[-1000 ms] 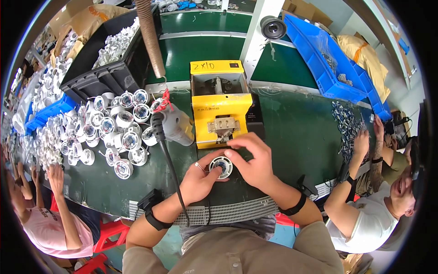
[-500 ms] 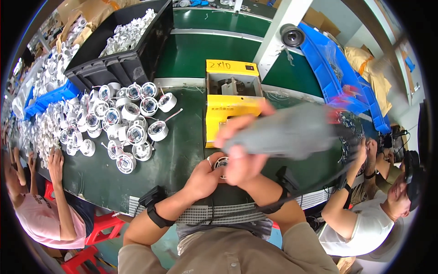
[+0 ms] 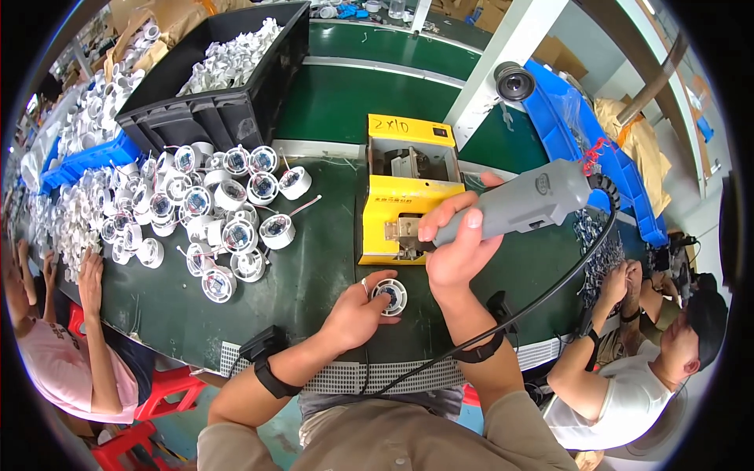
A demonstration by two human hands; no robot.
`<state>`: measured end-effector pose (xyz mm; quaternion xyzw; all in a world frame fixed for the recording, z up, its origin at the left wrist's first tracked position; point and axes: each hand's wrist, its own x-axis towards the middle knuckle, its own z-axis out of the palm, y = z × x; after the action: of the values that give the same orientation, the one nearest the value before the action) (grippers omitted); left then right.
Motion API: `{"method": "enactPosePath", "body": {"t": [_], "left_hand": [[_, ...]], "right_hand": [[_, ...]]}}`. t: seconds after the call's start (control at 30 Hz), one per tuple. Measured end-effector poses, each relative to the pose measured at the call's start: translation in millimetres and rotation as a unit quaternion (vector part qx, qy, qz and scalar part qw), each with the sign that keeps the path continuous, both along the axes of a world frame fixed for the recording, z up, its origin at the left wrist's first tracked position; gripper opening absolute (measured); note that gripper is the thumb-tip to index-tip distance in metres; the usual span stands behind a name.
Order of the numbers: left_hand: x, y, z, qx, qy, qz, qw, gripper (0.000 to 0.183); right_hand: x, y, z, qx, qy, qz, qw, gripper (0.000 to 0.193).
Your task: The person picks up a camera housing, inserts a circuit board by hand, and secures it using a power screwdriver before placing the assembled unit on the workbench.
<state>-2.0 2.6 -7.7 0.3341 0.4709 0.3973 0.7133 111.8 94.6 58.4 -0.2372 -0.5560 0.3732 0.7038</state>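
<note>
My left hand grips a round white housing with a dark circuit board in its middle, low over the bench. The fingers wrap its left side and the thumb lies across its face. In my right hand is a grey electric screwdriver, tilted so that its narrow end points down and left. That end sits by the metal outlet on the front of the yellow screw feeder. My fingers hide the bit, so contact with the outlet cannot be made out.
Many similar white housings with wires lie piled at left, before a black crate of white parts. The screwdriver's black cable crosses my right forearm. Blue bins stand at far right. People sit on both sides.
My right hand has lifted the screwdriver off the housing and carried it up to the feeder's front. My left hand still keeps the housing, now more fully in sight.
</note>
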Motion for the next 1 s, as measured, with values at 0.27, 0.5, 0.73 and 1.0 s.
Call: {"method": "enactPosePath", "body": {"t": [0.27,0.5,0.73,1.0], "left_hand": [[-1,0,-3,0.002,-0.008,0.0,1.0,0.041],[1,-2,-6,0.011,-0.01,0.007,1.0,0.04],[1,3,-6,-0.004,-0.041,0.055,0.998,0.037],[-1,4,-4,0.012,-0.021,0.049,0.999,0.037]], "right_hand": [[-2,-1,-4,0.005,-0.009,0.008,1.0,0.047],[0,-4,-4,0.015,-0.022,0.013,1.0,0.045],[2,-21,-4,-0.033,-0.018,0.043,0.998,0.05],[1,-59,-19,-0.093,-0.002,0.099,0.991,0.061]]}}
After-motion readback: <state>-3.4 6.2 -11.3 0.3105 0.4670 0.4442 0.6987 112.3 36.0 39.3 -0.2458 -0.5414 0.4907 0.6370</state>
